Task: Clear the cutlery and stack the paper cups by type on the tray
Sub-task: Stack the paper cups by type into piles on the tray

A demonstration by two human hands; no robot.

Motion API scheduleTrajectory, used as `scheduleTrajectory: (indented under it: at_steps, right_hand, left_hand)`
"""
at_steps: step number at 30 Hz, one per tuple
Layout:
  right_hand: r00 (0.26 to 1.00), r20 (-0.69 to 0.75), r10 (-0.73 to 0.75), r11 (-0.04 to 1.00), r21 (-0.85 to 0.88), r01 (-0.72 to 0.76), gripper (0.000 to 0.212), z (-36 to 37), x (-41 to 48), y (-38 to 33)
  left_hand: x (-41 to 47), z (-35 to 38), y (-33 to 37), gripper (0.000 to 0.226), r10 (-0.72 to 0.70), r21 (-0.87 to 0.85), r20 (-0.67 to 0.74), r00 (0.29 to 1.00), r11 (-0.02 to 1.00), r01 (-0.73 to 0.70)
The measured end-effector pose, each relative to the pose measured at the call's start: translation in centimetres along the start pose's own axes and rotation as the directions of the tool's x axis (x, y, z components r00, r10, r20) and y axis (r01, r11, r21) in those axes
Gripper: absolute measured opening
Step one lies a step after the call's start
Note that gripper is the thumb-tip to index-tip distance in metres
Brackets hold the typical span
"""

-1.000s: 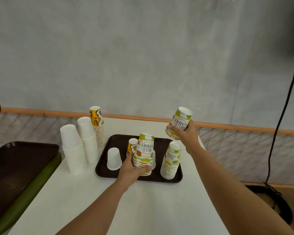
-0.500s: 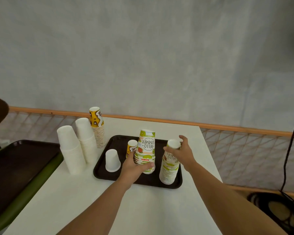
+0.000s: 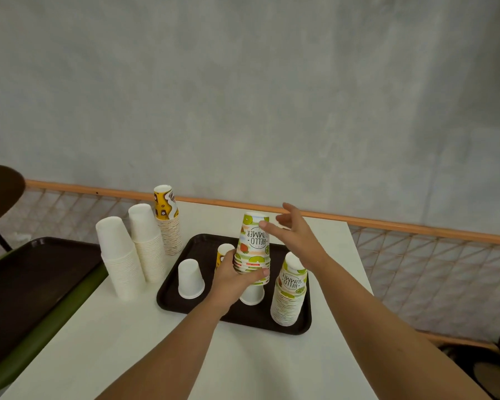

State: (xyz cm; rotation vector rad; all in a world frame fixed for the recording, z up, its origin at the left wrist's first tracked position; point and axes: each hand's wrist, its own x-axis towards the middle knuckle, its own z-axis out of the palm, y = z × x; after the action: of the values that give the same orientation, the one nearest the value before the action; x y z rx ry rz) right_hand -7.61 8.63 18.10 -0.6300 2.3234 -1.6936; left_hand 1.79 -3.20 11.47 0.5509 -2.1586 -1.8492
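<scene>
A dark brown tray lies on the white table. My left hand grips a short stack of upside-down "Hello Summer" cups, held above a white cup on the tray. My right hand hovers open beside the top of that stack, fingers spread, holding nothing. A taller stack of the same fruit-print cups stands at the tray's right side. A single white cup sits upside down on the tray's left part. A small yellow cup is partly hidden behind my left hand.
Two tall white cup stacks and a yellow-print cup stack stand on the table left of the tray. Another dark tray rests on a green surface at far left. A wooden rail runs behind the table.
My right hand set its fruit-print cup on the right-hand stack, let go, and rose open toward the stack in my left hand. My left hand kept its hold.
</scene>
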Motion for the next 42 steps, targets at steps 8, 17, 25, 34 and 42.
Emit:
scheduleTrajectory:
  at_steps: [8, 17, 25, 34, 42]
  right_hand:
    - [0.953, 0.28, 0.119, 0.992, -0.061, -0.106, 0.055, 1.3, 1.0, 0.5]
    - [0.968, 0.234, 0.088, 0.994, 0.039, -0.1, 0.042, 1.1, 2.0, 0.8]
    - [0.98, 0.185, 0.072, 0.987, 0.131, -0.097, 0.054, -0.1, 2.8, 0.2]
    - [1.0, -0.027, -0.001, 0.96, 0.281, 0.009, 0.055, -3.5, 3.6, -1.8]
    - [0.99, -0.14, 0.026, 0.99, 0.137, -0.006, 0.054, -4.3, 1.9, 0.5]
  left_hand:
    - [0.7, 0.2, 0.7, 0.066, 0.038, 0.04, -0.004, 0.999, 0.998, -0.038]
    - [1.0, 0.3, 0.0, 0.068, 0.047, 0.061, 0.001, 0.999, 0.997, -0.047]
    - [0.8, 0.3, -0.4, 0.056, 0.024, 0.078, 0.02, 1.0, 0.997, -0.026]
    - [0.6, 0.0, -2.2, 0.067, -0.044, 0.067, -0.005, 0.999, 0.997, 0.044]
    - [0.4, -0.2, -2.3, 0.058, -0.073, -0.004, -0.034, 0.997, 0.997, 0.073]
